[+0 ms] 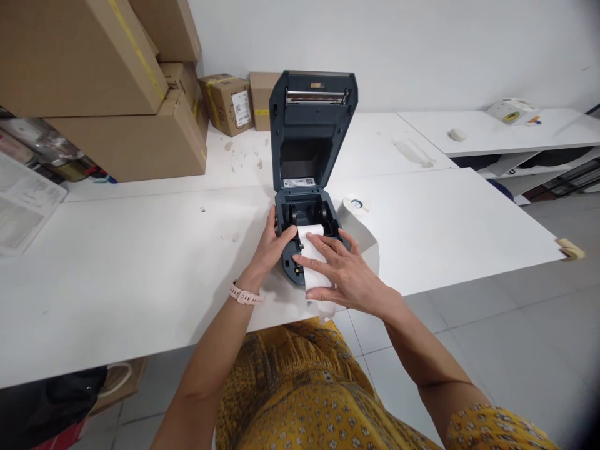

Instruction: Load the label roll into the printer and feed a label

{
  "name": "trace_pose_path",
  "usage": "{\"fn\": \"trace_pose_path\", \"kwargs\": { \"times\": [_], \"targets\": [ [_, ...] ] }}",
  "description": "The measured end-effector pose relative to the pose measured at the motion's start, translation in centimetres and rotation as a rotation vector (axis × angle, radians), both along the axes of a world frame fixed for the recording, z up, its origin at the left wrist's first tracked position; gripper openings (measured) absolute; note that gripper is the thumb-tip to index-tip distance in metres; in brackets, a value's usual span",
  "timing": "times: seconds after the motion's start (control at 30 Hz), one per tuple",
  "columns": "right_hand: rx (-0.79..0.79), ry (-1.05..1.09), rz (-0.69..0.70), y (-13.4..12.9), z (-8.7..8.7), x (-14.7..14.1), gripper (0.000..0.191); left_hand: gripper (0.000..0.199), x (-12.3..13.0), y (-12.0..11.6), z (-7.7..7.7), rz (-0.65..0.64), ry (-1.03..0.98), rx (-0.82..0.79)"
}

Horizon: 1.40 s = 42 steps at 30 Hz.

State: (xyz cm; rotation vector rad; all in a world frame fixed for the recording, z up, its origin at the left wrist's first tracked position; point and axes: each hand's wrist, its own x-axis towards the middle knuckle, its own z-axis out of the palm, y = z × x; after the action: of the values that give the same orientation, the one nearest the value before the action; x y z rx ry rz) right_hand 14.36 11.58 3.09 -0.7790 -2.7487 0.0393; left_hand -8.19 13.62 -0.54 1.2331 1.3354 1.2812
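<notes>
A dark grey label printer [304, 212] stands near the table's front edge with its lid [312, 125] raised. My left hand [270, 245] grips the printer's left side, fingers on the outer wall and thumb over the inner edge. White label paper [313, 275] lies across the front of the open printer, its torn end hanging past the table edge. Spread over that paper is my right hand [344, 272], its fingers apart and pressing on it from above. Beside the printer, on the right, sits a white label roll [356, 205] with a loose strip curling forward.
Cardboard boxes [178, 137] are stacked at the back left, with a smaller taped box [229, 103] by the wall. A clear plastic container [28, 200] is at the far left. On the right-hand shelf unit [510, 134] lies another label roll [513, 114].
</notes>
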Motion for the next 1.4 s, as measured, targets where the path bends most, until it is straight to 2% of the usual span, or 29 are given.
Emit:
{"fn": "trace_pose_path", "kwargs": {
  "times": [0.13, 0.3, 0.47, 0.63, 0.97, 1.2, 1.4],
  "targets": [
    [0.033, -0.008, -0.004, 0.1, 0.1, 0.0, 0.068, 0.095, -0.1, -0.1, 0.2, -0.010, -0.108, -0.084],
    [0.078, -0.021, -0.001, -0.2, 0.2, -0.1, 0.068, 0.109, -0.2, 0.2, 0.4, 0.013, -0.134, -0.089],
    [0.141, -0.034, -0.059, -3.1, -0.1, -0.4, 0.077, 0.104, -0.1, 0.3, 0.8, 0.029, -0.163, -0.065],
    [0.111, -0.014, -0.100, -5.4, -0.2, -0.3, 0.071, 0.088, 0.1, 0.1, 1.3, -0.004, -0.156, -0.015],
    [0.051, 0.024, -0.086, -4.7, 0.1, 0.9, 0.064, 0.084, 0.0, 0.2, 0.8, -0.002, -0.150, 0.013],
    [0.094, 0.005, -0.138, -4.8, 0.2, 0.5, 0.069, 0.082, 0.0, 0.2, 0.9, -0.009, -0.143, 0.008],
    [0.042, 0.057, -0.098, -4.5, 0.3, 1.2, 0.068, 0.085, 0.0, 0.2, 0.8, -0.009, -0.153, 0.004]
  ]
}}
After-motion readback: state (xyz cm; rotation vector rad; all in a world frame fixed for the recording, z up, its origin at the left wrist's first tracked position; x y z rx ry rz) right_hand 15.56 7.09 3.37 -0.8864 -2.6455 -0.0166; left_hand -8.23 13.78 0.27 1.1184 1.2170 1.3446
